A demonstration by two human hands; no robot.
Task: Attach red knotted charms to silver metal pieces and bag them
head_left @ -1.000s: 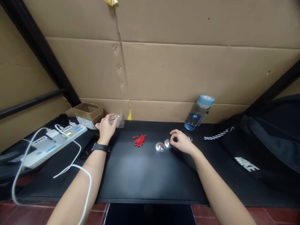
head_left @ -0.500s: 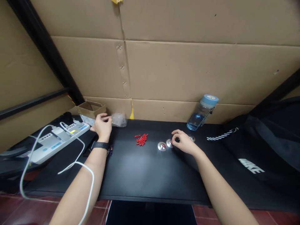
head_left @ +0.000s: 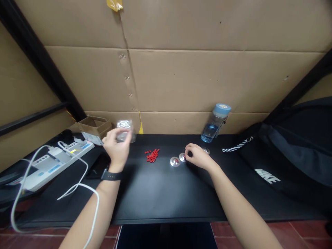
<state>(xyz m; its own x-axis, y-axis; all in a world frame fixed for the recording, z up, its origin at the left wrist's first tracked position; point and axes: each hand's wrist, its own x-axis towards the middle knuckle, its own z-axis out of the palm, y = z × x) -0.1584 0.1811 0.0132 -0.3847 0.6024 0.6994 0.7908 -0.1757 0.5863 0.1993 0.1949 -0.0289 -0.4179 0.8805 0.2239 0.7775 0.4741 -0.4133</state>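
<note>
Your left hand [head_left: 117, 147] has its grip closed around a small clear plastic bag [head_left: 123, 129], lifted off the worktop [head_left: 155, 193] and blurred, so its contents cannot be told. A dark watch [head_left: 111, 175] sits on that wrist. Your right hand [head_left: 198, 157] rests on the worktop, fingertips pinched on a small silver disc [head_left: 183, 157]; a second silver disc [head_left: 174, 162] lies just beside it to the left. A pile of small red pieces [head_left: 153, 155] lies between your hands. Farther left are a cardboard box [head_left: 94, 126] and a white power strip [head_left: 49, 162]. A blue-capped water bottle [head_left: 215, 122] stands against the cardboard wall, with a black bag [head_left: 285, 166] to the right.
</note>
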